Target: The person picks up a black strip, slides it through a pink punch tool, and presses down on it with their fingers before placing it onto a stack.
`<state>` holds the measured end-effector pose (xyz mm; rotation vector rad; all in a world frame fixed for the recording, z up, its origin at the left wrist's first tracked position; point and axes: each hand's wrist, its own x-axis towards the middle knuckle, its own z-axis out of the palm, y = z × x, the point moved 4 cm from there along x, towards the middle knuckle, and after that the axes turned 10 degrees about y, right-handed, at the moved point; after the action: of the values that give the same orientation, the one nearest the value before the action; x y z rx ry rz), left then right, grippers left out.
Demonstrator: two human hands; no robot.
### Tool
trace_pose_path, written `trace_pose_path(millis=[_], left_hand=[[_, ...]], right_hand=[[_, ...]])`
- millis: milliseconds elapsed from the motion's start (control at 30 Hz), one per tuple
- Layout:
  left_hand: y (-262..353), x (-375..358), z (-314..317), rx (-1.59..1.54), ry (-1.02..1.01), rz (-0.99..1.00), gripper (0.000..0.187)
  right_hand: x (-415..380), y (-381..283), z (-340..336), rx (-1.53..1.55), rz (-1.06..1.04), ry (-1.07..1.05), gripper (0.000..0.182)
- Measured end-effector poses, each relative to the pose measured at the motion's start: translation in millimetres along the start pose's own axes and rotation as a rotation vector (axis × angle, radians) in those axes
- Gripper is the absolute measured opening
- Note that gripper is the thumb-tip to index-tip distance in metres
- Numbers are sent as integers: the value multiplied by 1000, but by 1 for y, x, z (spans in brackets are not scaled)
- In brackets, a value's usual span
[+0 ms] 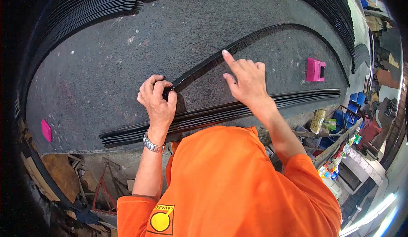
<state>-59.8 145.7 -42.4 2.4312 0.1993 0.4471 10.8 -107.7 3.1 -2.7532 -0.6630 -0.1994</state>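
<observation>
A long black rubber strip [204,63] runs from my left hand up across the dark table and curves down to the right. My left hand [157,93] is closed around its near end, which appears bent or coiled; the fingers hide part of it. My right hand [247,79] is open, its index finger stretched out with the tip at the strip's edge and the thumb apart. Below both hands, a bundle of straight black strips [225,114] lies along the table's near edge, partly behind my wrists.
Stacked black strips [93,3] line the far left of the table [102,67], with more strips [314,3] around the far right. A pink block [315,70] sits at the right and another pink piece [46,130] at the left. Scraps and clutter lie below the table edge.
</observation>
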Motion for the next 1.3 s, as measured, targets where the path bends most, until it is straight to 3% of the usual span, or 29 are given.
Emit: trace_pose_path(millis=[533,1067,1300], left_hand=[[0,1,-1,-7,-13,-30,23],[2,0,0,9,-10,-9,23],[2,0,0,11,-30,-17,24]], right_hand=[[-7,-77,18,189,-160,-83,65],[6,11,-8,-56,49,9,63],[5,3,-6,-48,-24,15,62]])
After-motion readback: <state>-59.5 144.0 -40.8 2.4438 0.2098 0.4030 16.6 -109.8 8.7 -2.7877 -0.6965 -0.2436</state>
